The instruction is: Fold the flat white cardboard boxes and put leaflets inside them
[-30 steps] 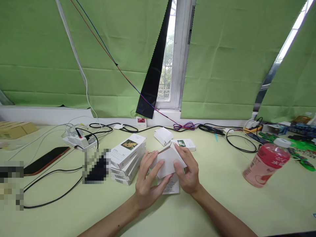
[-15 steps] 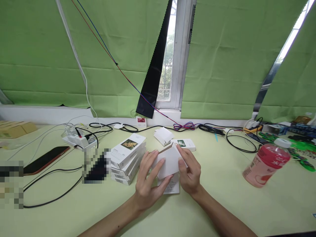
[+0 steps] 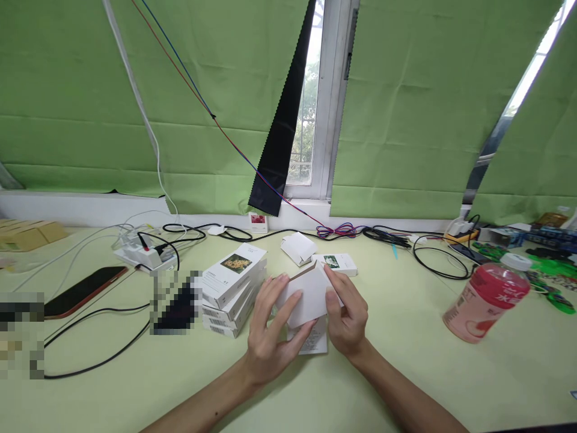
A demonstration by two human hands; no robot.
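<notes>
Between my two hands is a white cardboard box [image 3: 309, 296], tilted, with a brown inner edge showing along its top. My left hand [image 3: 269, 331] grips its left side, fingers across the face and thumb at the lower edge. My right hand [image 3: 349, 308] pinches the right end between thumb and fingers. Below the box a printed white paper [image 3: 315, 340] lies on the table, partly covered. Left of my left hand stands a stack of white boxes [image 3: 234, 273], the top one with a yellow flower picture. Behind my hands lie another white box [image 3: 345, 264] and a folded white carton [image 3: 298, 248].
A pink-labelled bottle [image 3: 487, 297] stands at the right. On the left are a phone [image 3: 85, 291], a power strip [image 3: 146, 257] and loose black cables [image 3: 99, 310]. More coiled cables [image 3: 385, 236] run along the back edge, below the green blinds [image 3: 428, 120].
</notes>
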